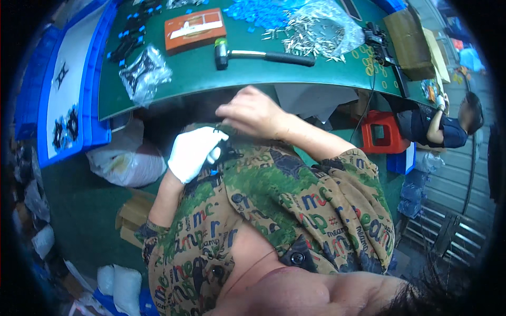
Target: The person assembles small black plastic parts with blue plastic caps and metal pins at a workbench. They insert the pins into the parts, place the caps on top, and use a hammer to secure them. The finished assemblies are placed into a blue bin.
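My left hand [191, 151], in a white glove, is in front of my body at the table's near edge, its fingers curled. Below its fingertips shows a dark plastic part [227, 151] with a small blue tip, mostly hidden against my patterned shirt; the hand seems to grip it. My bare right hand [254, 113] is just to the right and farther forward, its fingers bent together. Whatever they pinch is too small or hidden to name. On the green table [242, 76] beyond lies a mallet [287, 58] with a dark handle, beside a reddish-brown box [195, 37].
Metal pins [308, 37] spill from a clear bag near blue pieces [253, 13]. A plastic-wrapped black part [145, 73] lies left; yellow rings [362, 63] lie right. A blue-rimmed tray [97, 95] stands left, a red stool [378, 120] right. Another person [443, 129] works at far right.
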A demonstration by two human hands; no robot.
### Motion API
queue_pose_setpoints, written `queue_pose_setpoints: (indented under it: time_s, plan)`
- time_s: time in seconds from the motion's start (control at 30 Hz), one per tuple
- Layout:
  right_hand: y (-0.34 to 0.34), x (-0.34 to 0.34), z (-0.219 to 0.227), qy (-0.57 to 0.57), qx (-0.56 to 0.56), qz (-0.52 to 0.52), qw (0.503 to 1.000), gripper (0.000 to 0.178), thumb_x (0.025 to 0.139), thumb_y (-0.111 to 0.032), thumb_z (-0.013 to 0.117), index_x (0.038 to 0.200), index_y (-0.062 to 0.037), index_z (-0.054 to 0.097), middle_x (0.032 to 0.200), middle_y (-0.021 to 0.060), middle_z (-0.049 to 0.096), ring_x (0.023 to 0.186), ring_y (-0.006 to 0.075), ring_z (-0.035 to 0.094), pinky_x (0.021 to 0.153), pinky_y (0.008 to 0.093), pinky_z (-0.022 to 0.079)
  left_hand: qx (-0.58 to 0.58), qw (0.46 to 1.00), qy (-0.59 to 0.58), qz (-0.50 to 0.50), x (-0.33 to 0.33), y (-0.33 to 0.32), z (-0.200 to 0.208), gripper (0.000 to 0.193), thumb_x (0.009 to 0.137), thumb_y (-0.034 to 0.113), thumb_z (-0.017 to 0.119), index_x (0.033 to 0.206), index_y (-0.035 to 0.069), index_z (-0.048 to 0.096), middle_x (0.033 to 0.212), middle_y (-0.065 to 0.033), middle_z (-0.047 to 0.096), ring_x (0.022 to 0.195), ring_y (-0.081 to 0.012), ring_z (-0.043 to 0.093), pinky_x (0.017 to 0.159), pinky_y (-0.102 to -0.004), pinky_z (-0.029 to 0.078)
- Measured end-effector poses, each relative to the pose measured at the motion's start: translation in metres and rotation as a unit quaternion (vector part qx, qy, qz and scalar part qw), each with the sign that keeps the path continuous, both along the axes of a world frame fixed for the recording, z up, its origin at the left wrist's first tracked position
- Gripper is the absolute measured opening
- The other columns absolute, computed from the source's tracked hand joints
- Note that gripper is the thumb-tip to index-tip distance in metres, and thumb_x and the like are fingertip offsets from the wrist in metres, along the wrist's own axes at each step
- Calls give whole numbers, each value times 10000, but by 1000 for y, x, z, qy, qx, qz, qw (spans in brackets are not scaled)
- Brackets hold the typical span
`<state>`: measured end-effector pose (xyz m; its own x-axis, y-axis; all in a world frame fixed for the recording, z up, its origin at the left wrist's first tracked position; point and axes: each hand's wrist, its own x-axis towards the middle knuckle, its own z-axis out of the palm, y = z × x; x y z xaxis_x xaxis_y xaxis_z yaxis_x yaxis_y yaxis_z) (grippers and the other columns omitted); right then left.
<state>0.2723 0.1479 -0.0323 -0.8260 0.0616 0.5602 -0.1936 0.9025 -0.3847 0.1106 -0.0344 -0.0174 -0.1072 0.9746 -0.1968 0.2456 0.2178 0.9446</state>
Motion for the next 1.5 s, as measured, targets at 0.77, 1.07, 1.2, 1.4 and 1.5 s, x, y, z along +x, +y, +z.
queue_pose_setpoints:
  time_s: [0.77, 1.07, 1.2, 1.4, 1.5]
  plan:
    - [183, -58, 31, -292, 239, -183, 908, 261, 963, -298, 595, 971, -74, 729, 949, 136, 702, 903, 331, 697, 797, 463, 553, -16, 997, -70, 14, 8, 0, 8, 219, 999, 174, 608, 1019, 10, 751, 803, -26, 672, 609, -50, 590, 557, -216, 460]
    - [19, -6, 70, -291, -214, 108, 926, 323, 1023, -286, 581, 1131, 0, 687, 1006, 146, 700, 957, 291, 691, 850, 391, 551, -59, 992, -101, 47, 13, -3, 6, 236, 999, 213, 601, 982, 19, 735, 693, -10, 648, 579, -55, 581, 544, -227, 455]
    - [-3, -1, 50, -245, -197, 96, 945, 286, 1017, -273, 563, 1051, -8, 666, 939, 163, 660, 907, 355, 663, 806, 434, 534, -52, 997, -57, 23, 12, -1, 7, 233, 1000, 212, 599, 969, 14, 717, 689, -11, 663, 578, -59, 591, 547, -230, 461]
    - [-11, 1, 43, -275, -190, 61, 940, 304, 1025, -296, 553, 1004, -11, 656, 927, 162, 661, 897, 362, 659, 792, 437, 529, -39, 997, -56, 26, 13, -6, 3, 232, 1001, 212, 598, 958, 14, 710, 688, -14, 674, 574, -63, 598, 547, -224, 462]
    - [-12, 3, 42, -300, -201, 54, 931, 326, 1017, -334, 567, 1004, -26, 670, 878, 179, 675, 830, 355, 675, 745, 452, 536, -19, 998, -57, 23, 13, -7, -4, 237, 1000, 213, 595, 971, 14, 721, 688, -17, 673, 571, -63, 595, 546, -221, 460]
